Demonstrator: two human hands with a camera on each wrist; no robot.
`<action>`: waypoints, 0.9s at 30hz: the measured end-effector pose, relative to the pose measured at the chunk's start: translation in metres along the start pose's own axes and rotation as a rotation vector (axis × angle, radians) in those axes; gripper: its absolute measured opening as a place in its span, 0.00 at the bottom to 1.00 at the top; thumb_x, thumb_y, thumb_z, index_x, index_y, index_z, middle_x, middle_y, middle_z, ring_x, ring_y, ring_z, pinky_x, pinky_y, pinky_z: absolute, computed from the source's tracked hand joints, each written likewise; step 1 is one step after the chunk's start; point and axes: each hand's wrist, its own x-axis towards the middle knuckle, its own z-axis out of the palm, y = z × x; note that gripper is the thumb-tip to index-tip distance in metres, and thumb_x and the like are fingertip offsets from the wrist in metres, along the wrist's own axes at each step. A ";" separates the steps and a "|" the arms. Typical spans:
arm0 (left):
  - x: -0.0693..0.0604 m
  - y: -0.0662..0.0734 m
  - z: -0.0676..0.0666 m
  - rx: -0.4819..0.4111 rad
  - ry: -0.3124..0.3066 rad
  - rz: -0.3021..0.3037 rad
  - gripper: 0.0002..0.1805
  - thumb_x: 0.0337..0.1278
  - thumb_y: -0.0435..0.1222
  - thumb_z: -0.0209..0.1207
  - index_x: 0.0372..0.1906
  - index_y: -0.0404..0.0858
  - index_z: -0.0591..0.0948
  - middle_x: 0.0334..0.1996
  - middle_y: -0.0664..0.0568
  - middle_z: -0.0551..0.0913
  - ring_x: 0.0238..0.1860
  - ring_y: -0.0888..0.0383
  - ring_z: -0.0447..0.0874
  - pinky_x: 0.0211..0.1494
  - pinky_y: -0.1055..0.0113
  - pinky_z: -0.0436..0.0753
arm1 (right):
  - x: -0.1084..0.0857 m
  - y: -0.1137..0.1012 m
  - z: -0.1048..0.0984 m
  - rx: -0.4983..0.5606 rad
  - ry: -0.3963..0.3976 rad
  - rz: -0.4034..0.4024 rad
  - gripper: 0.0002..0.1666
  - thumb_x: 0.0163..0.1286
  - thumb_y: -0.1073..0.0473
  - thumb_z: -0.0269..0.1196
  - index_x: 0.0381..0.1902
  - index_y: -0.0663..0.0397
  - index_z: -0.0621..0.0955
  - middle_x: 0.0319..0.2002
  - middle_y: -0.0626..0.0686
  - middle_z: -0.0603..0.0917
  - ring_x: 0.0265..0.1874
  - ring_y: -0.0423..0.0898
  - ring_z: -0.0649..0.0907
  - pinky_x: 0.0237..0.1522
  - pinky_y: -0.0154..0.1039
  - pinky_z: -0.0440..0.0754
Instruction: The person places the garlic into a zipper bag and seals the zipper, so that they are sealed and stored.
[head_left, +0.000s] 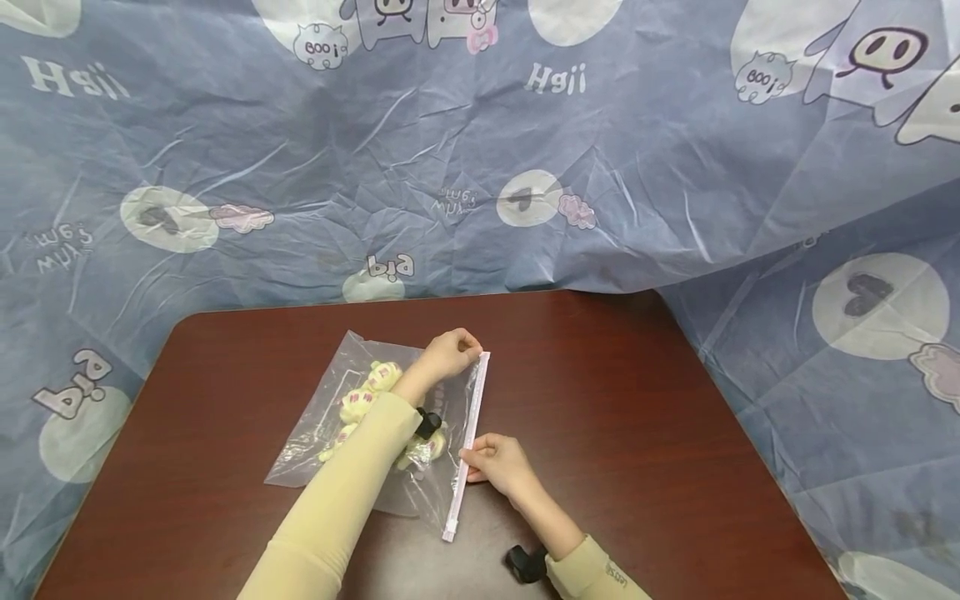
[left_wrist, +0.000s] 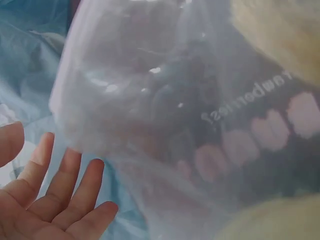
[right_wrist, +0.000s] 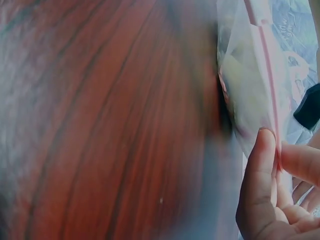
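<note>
A clear zip bag lies on the table, its white and pink zip strip along the right side. Inside are several pale yellow, fluffy-looking pieces with pink marks. At the strip's far end is my left hand; in the left wrist view its fingers are relaxed and spread beside the bag's edge, thumb apart. Lower on the strip, my right hand pinches it between thumb and forefinger, as the right wrist view shows at the thumb. My left forearm covers part of the bag.
The brown wooden table extends right of the bag. Behind it and along the right hangs a blue printed cloth. Black wrist devices sit on my left wrist and my right wrist.
</note>
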 end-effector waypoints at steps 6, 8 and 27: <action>-0.014 0.003 -0.013 -0.025 0.020 0.039 0.12 0.69 0.40 0.56 0.50 0.38 0.80 0.49 0.45 0.85 0.55 0.49 0.82 0.60 0.55 0.79 | 0.006 0.001 -0.007 -0.052 0.050 0.017 0.10 0.64 0.66 0.66 0.35 0.72 0.79 0.24 0.52 0.85 0.19 0.40 0.84 0.30 0.41 0.88; -0.019 0.002 -0.018 -0.042 0.018 0.047 0.13 0.69 0.40 0.56 0.51 0.37 0.80 0.50 0.45 0.85 0.57 0.48 0.81 0.61 0.54 0.79 | 0.008 0.001 -0.009 -0.073 0.070 0.025 0.10 0.64 0.65 0.66 0.35 0.71 0.79 0.23 0.52 0.85 0.19 0.40 0.84 0.30 0.41 0.88; -0.085 -0.067 -0.070 -0.026 0.116 -0.091 0.18 0.74 0.41 0.51 0.59 0.35 0.75 0.59 0.39 0.78 0.62 0.40 0.74 0.61 0.44 0.76 | 0.031 0.001 -0.041 -0.206 0.194 0.064 0.11 0.65 0.61 0.65 0.35 0.67 0.82 0.27 0.53 0.85 0.21 0.39 0.82 0.30 0.38 0.86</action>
